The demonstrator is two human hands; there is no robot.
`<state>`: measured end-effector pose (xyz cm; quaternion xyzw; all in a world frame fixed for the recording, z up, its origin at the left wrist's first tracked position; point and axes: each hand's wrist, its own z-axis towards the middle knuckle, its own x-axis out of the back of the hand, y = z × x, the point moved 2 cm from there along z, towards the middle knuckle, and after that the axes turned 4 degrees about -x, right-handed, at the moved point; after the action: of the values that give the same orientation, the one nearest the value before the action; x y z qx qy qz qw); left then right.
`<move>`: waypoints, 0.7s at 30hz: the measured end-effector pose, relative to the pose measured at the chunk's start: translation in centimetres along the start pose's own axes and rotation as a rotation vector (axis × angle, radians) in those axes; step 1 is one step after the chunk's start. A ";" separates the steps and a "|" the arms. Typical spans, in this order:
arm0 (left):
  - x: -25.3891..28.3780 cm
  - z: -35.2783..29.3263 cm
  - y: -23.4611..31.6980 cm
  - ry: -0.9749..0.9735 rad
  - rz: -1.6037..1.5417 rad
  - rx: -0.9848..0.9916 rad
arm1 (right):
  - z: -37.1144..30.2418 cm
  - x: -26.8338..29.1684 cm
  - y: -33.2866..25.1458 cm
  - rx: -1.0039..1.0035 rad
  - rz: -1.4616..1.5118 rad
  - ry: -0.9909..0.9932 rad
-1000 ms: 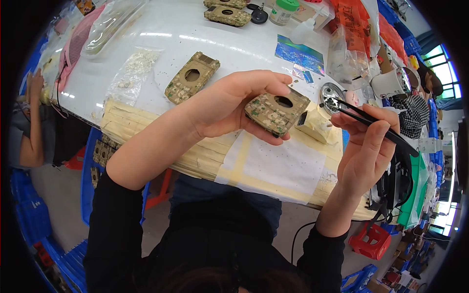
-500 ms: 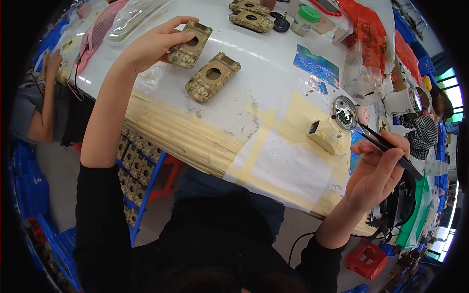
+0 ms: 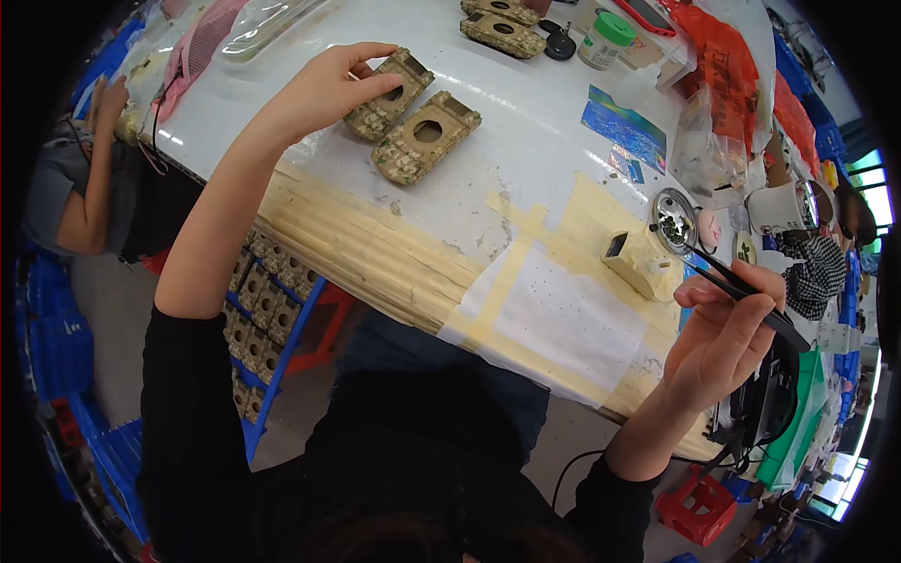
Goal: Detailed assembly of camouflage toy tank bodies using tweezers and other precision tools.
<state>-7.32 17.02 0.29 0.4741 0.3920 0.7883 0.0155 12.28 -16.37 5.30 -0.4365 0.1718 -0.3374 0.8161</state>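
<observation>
My left hand (image 3: 324, 94) grips a camouflage-painted model tank hull (image 3: 364, 120) by its side, thumb across the top near the round hole. Just to its right lies a second, matching tank hull (image 3: 402, 158) on the white table, close against the first. In my right hand (image 3: 718, 352), at the right, is a pair of black tweezers (image 3: 734, 283), pinched between thumb and fingers. Their tips point toward a small round metal dish (image 3: 664, 246) holding tiny dark green pieces. The dish stands beside a cream-coloured taped block (image 3: 648, 279). Whether the tips hold anything is too small to tell.
Two more hulls (image 3: 502, 36) lie at the back, near a green-lidded jar (image 3: 601, 47). White paper (image 3: 549, 319) is taped at the front edge. Shiny blue sheets (image 3: 624, 127) and a red bag (image 3: 727, 70) lie right. A co-worker's arm (image 3: 89, 183) shows far left.
My left hand has brought its hull down and closer to the second hull. The right hand keeps the tweezers by the dish, nearly still. The whole view has shifted slightly.
</observation>
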 end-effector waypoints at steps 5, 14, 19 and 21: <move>-0.1 -0.3 1.4 0.000 0.149 0.034 | 0.0 0.1 -0.1 0.006 -0.008 -0.005; -1.3 -4.4 8.0 -0.002 0.472 -0.220 | -0.2 0.0 0.1 -0.009 -0.006 -0.016; -3.3 -5.8 8.3 0.046 0.600 -0.365 | -0.4 -0.1 0.4 0.007 0.018 -0.029; -3.8 -5.5 8.2 0.036 0.616 -0.351 | -0.4 -0.1 0.5 0.011 0.020 -0.031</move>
<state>-6.55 6.55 1.38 0.5463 0.0896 0.8194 -0.1485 12.15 -16.31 4.61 -0.4357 0.1616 -0.3236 0.8242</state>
